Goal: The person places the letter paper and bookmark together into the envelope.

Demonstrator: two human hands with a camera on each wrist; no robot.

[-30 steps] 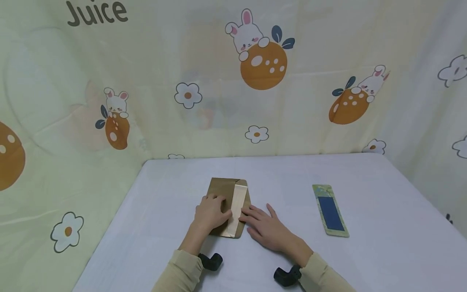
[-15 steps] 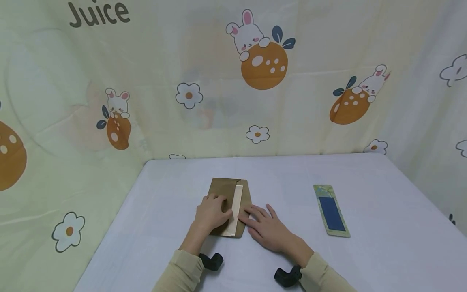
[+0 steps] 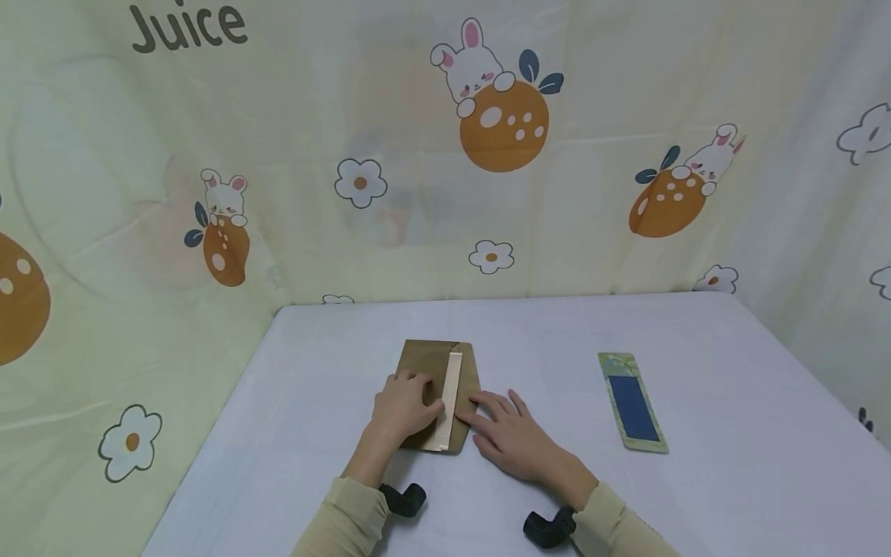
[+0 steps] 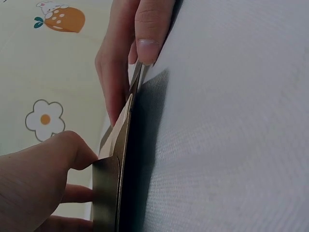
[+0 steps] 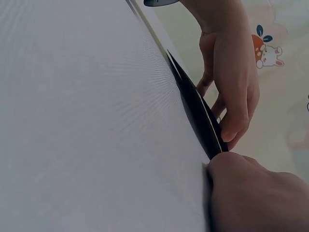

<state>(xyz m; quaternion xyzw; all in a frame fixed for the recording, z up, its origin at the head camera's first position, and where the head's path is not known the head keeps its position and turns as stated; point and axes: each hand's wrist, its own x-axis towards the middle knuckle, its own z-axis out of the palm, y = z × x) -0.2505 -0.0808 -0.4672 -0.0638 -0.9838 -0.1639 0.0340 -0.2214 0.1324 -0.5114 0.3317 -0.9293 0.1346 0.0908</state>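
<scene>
A brown paper envelope (image 3: 426,357) lies on the white table in the head view, with a pale strip (image 3: 451,383) running lengthwise along its flap (image 3: 468,371). My left hand (image 3: 402,406) rests on the envelope's left part, thumb and bent fingertips pressing down from above. The fingers of my right hand (image 3: 515,441) are spread and nearly straight; their tips touch the flap's right edge. In the left wrist view the envelope (image 4: 106,186) is seen edge-on, its flap slightly raised over a shadow. The right wrist view shows its dark edge (image 5: 198,108) below my left hand (image 5: 234,79).
A green patterned card with a dark blue panel (image 3: 632,406) lies to the right on the white-covered table (image 3: 724,371). Black wrist mounts (image 3: 550,529) sit by both sleeves. A curtain (image 3: 411,93) printed with rabbits and flowers hangs behind.
The pale strip looks narrower than a second ago. My right fingertips have shifted very slightly at the flap's edge. My left hand stays in place on the envelope.
</scene>
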